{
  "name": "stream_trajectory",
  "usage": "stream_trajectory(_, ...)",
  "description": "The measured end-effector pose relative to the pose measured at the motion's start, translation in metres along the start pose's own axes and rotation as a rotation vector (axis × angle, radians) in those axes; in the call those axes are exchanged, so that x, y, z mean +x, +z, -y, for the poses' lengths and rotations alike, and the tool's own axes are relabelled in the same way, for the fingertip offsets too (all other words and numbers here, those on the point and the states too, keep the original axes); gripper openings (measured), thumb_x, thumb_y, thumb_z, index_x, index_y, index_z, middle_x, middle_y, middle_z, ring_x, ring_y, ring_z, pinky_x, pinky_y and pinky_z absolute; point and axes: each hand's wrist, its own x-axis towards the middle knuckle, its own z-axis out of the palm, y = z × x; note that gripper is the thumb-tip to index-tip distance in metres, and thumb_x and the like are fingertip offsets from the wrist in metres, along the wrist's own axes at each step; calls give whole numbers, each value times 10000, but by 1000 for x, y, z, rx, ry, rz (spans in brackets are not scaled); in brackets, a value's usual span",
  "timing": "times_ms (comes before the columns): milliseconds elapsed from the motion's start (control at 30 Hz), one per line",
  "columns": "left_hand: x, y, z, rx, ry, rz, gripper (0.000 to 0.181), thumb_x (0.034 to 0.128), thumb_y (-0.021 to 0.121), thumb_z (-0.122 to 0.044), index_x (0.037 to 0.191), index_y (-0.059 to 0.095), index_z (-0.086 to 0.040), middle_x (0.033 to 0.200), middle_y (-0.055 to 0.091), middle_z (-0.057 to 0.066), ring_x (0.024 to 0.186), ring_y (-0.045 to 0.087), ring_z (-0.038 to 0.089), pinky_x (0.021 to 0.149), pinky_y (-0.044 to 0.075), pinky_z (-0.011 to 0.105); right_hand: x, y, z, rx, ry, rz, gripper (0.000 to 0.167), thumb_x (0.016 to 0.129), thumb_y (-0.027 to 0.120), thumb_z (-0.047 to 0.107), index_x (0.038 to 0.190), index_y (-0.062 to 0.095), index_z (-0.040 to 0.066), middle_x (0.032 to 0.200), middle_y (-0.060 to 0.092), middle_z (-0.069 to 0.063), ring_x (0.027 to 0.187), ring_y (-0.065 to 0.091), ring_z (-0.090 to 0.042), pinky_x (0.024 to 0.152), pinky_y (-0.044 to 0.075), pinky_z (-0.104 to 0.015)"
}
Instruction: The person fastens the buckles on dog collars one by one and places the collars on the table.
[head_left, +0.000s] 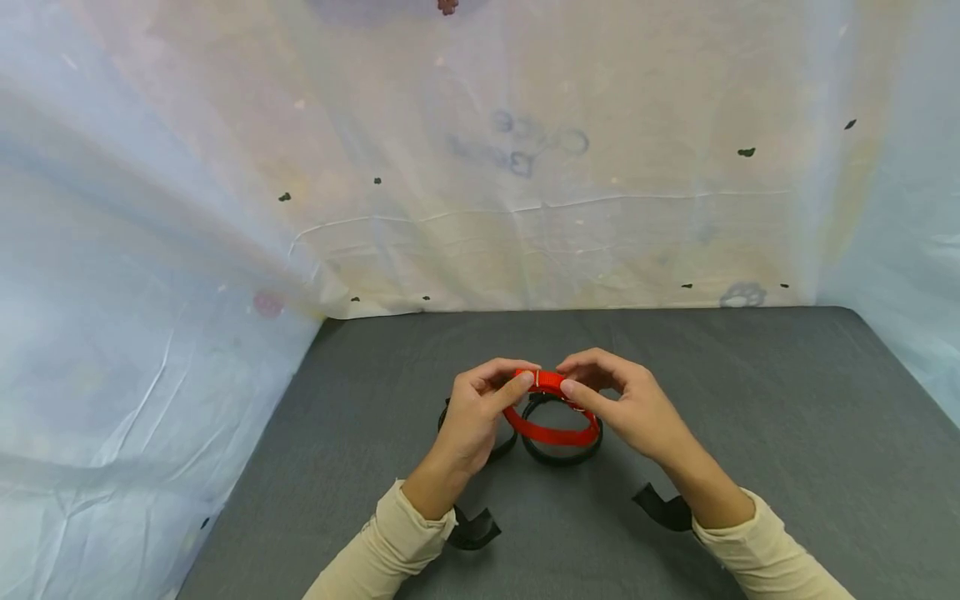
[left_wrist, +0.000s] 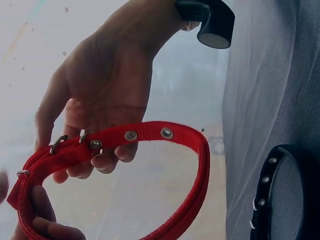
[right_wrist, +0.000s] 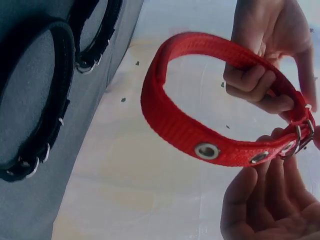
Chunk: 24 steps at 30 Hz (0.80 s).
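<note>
A red collar [head_left: 553, 435] is held up above the table, formed into a loop. My left hand [head_left: 471, 417] pinches its upper edge between thumb and fingers. From the other side my right hand [head_left: 636, 408] grips the band close to the metal buckle [left_wrist: 59, 145], thumb on top. Metal-rimmed eyelets [right_wrist: 207, 151] run along the red band. Below the red collar, a black collar [head_left: 562, 460] lies on the table. Another black collar [head_left: 504, 450], partly hidden by my left hand, lies to its left.
The grey table [head_left: 787, 433] extends around the hands. A pale, marked sheet [head_left: 600, 233] hangs behind it, with bluish sheeting [head_left: 112, 292] at the left. Black pieces [head_left: 474, 531] show at both wrists.
</note>
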Motion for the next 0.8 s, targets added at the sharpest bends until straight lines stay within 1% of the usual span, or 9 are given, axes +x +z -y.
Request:
stream_trajectory(67, 1, 0, 1, -13, -7, -13, 89, 946, 692, -153, 1007, 754, -136, 917, 687, -39, 800, 524, 142, 743, 455, 247, 0, 1, 0, -15, 5, 13, 164, 979, 651, 231, 1142, 669, 232, 974, 698, 42, 821, 634, -122, 726, 524, -288)
stream_trajectory(133, 1, -1, 1, -16, -14, -28, 86, 959, 671, -147, 976, 751, -171, 893, 674, -45, 775, 501, 144, 724, 444, 243, 0, 2, 0, -48, 1, 18, 195, 949, 696, 258, 1142, 673, 243, 971, 695, 56, 825, 626, -111, 723, 523, -290)
stream_trajectory(233, 1, -2, -1, -31, -16, -48, 98, 964, 650, -117, 980, 732, -168, 884, 659, -44, 774, 500, 152, 731, 455, 249, 1, 3, -1, -123, -15, 13, 242, 902, 755, 293, 1129, 696, 239, 955, 699, 76, 813, 614, -79, 681, 521, -278)
stream_trajectory(300, 2, -3, -3, -62, -17, -65, 106, 963, 638, -94, 986, 720, -158, 896, 665, -42, 771, 503, 155, 740, 460, 251, 2, 1, -2, -163, -17, 5, 253, 880, 775, 306, 1115, 715, 231, 915, 706, 83, 786, 611, -64, 637, 515, -268)
stream_trajectory(367, 4, -4, -5, -104, -25, -74, 122, 961, 625, -69, 992, 711, -151, 912, 670, -43, 778, 504, 159, 749, 460, 256, 2, -1, -3, -186, -3, -2, 221, 881, 772, 319, 1084, 735, 239, 855, 710, 89, 748, 609, -60, 585, 498, -259)
stream_trajectory(467, 5, -7, -8, -165, -50, -72, 144, 967, 605, -53, 988, 703, -157, 919, 660, -42, 771, 491, 159, 749, 446, 264, 3, -7, -2, -188, 28, 2, 205, 881, 768, 337, 1066, 748, 251, 817, 718, 92, 747, 624, -70, 580, 498, -258)
stream_trajectory(533, 6, -9, -10, -195, -64, -66, 156, 979, 585, -52, 979, 697, -162, 916, 647, -42, 767, 479, 158, 748, 437, 265, 3, -11, -2, -194, 48, 6, 210, 882, 764, 352, 1064, 751, 250, 832, 731, 92, 777, 641, -69, 610, 506, -253)
stream_trajectory(633, 8, -13, -12, -227, -75, -66, 173, 991, 563, -45, 966, 691, -159, 901, 630, -39, 745, 453, 158, 738, 414, 269, 4, -15, -3, -178, 64, -6, 205, 897, 750, 334, 1070, 752, 223, 878, 751, 70, 807, 673, -72, 660, 527, -250)
stream_trajectory(800, 9, -18, -16, -257, -87, -50, 202, 989, 545, -11, 951, 689, -149, 895, 628, -39, 738, 436, 157, 740, 393, 270, 4, -16, -3, -153, 9, -101, 170, 911, 741, 255, 1063, 758, 182, 920, 755, 21, 768, 676, -69, 671, 532, -226)
